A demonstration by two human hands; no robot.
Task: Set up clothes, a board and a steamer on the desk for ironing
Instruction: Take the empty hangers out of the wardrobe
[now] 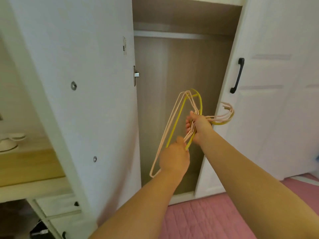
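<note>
Gripping a bundle of thin pink and yellow wire clothes hangers point(174, 125), both hands work in front of the open white wardrobe point(181, 100). Right hand point(198, 126) curls round the necks below the hooks; left hand point(174, 157) pinches the lower bars. Wooden-topped bench point(25, 166) sits far left.

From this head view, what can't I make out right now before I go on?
- Pink hangers: their count; the wires overlap and the right hand covers the necks.
- Yellow hanger: its lower end, behind the left hand.
- Wardrobe: the left part of its inside, hidden by the open door.
- Desk: mostly cut off by the left edge; the white things on it are blurred.
- Door sticker: text too small.
</note>
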